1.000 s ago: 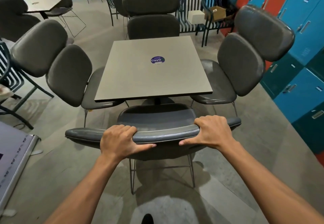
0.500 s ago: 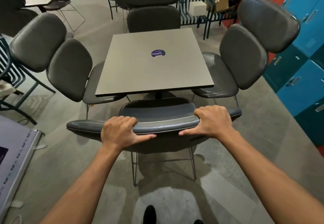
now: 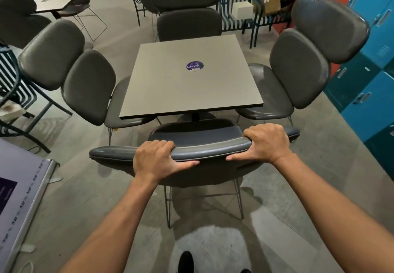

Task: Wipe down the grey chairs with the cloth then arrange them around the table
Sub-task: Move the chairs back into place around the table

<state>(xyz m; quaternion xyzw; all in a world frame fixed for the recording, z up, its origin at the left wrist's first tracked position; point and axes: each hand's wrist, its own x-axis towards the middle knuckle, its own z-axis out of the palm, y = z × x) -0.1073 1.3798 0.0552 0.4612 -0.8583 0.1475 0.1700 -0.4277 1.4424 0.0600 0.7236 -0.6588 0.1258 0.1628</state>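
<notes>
Gripping the curved top edge of the near grey padded chair (image 3: 204,151) with both hands: left hand (image 3: 156,158) clenching the backrest rim left of centre, fingers (image 3: 162,144) curling over the far side and thumb pressing along the near side; right hand (image 3: 265,142) grasping the same rim toward its right end, thumb tucked beneath. Standing with that chair's seat facing the near edge of the square grey tabletop (image 3: 191,80), just beside it. Bearing a round purple sticker (image 3: 195,66) reading "ClayG" near the middle of the tabletop; smaller print on it too fine to read. Flanking the tabletop, three more grey padded chairs: one on the left (image 3: 85,85), one on the right (image 3: 298,70), one at the far side (image 3: 187,10), each seat tucked close to its edge. Lining the right wall, blue, teal and red metal lockers (image 3: 371,63). Leaning at lower left, a framed white board (image 3: 23,198) with illegible print.
</notes>
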